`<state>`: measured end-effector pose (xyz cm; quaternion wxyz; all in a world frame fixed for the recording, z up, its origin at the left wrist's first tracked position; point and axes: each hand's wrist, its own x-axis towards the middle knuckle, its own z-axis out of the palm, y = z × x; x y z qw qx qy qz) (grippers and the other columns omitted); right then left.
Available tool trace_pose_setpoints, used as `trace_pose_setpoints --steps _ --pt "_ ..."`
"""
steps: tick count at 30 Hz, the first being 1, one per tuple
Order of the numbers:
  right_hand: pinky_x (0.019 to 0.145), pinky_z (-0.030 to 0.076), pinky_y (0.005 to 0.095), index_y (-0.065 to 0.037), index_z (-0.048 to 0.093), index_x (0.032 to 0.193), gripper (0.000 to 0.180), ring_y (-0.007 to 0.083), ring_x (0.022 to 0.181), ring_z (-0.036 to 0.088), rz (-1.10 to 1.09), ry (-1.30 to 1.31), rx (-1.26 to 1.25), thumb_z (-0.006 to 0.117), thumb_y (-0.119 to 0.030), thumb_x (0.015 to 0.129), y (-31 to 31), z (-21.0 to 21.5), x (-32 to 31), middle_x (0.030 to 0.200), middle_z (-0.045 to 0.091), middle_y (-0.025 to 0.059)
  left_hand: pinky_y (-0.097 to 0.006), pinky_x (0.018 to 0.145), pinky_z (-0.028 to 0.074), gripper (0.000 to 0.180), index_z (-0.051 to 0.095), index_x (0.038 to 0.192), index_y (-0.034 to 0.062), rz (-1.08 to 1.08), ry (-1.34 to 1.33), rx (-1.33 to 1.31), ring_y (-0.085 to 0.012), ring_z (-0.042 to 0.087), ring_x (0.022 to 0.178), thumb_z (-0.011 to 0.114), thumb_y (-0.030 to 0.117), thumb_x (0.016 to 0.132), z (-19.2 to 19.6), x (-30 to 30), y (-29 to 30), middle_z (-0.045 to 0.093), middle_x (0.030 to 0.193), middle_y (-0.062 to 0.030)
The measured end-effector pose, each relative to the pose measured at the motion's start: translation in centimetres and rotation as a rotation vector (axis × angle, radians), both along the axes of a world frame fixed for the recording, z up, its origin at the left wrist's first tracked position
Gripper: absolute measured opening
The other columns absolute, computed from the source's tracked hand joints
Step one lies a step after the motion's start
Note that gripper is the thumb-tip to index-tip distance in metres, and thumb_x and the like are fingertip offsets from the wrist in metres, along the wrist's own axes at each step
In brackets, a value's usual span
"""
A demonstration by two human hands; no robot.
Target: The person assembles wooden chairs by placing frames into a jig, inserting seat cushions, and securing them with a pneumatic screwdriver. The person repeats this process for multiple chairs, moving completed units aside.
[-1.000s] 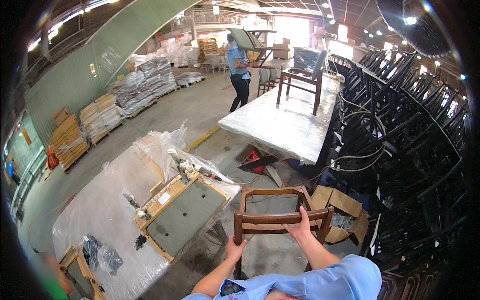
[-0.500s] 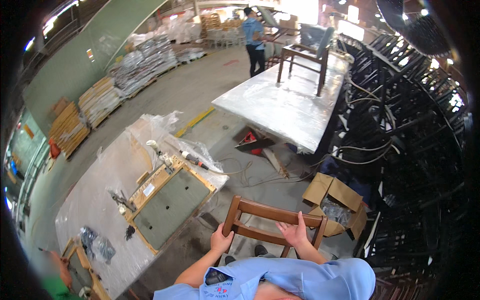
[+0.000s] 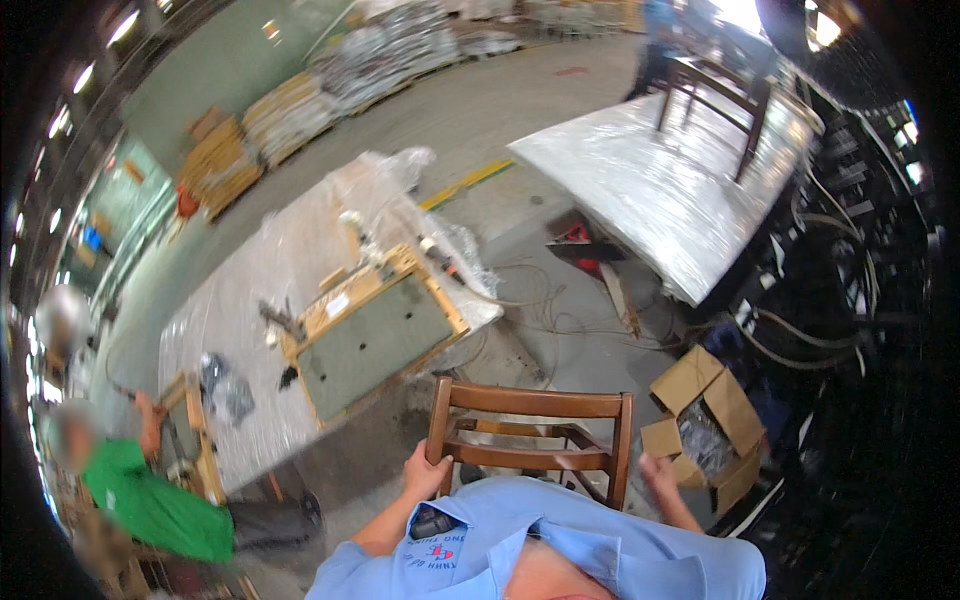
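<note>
A brown wooden chair [image 3: 535,402] stands right in front of my body, its back posts and crossrails toward the far side. My left hand [image 3: 424,472] is closed around its left back post, below the top rail. Off the right post, my right hand [image 3: 660,480] hovers apart from the wood, close to an open cardboard box [image 3: 740,415] with clear plastic bags [image 3: 703,440] inside. That hand is smeared by motion, so its fingers do not show clearly. My torso hides the chair's lower part.
A plastic-covered table [image 3: 250,320] on the left bears a wooden jig [image 3: 375,350] and a hand tool [image 3: 438,258]. Another chair [image 3: 715,105] stands on the wrapped table [image 3: 620,165] at far right. A co-worker in green [image 3: 160,500] is at left; hoses [image 3: 540,300] cross the floor.
My right hand has come off the chair's top rail and moved right. My left hand keeps its hold. The view has swung left, bringing the co-worker in green further in.
</note>
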<state>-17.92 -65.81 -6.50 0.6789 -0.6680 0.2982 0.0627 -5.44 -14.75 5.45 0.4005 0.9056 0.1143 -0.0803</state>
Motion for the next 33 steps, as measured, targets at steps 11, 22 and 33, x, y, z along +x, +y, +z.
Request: trace_pose_setpoints --steps 11,22,33 --pt "0.106 0.043 0.0396 0.003 0.068 0.111 0.052 0.0248 0.106 0.062 0.661 0.070 0.268 0.061 -0.046 0.094 11.4 12.5 12.4 0.107 0.069 0.0123 -0.032 0.050 0.052 0.048 0.063 0.123 0.0007 0.523 0.023 -0.236 -0.0143 0.063 0.059 0.081 0.024 0.085 4.3 -3.5 7.5 0.071 0.087 -0.0081" --pt "0.089 0.045 0.0417 0.000 0.060 0.080 0.050 0.0281 0.084 0.060 0.700 0.069 0.423 0.045 -0.042 0.101 25.9 17.4 30.1 0.074 0.060 0.0130 -0.031 0.044 0.054 0.046 0.055 0.131 0.0045 0.625 0.096 -0.589 -0.0179 0.062 0.053 0.064 0.038 0.100 9.9 1.9 20.8 0.064 0.094 -0.0084" --pt "0.087 0.046 0.0389 0.000 0.060 0.089 0.044 0.0275 0.082 0.062 0.668 0.172 0.439 0.047 -0.040 0.103 31.7 17.1 37.9 0.074 0.062 0.0136 -0.033 0.046 0.054 0.059 0.046 0.142 0.0054 0.646 0.251 -0.632 -0.0200 0.064 0.057 0.060 0.046 0.101 7.3 9.6 27.4 0.064 0.108 -0.0147"
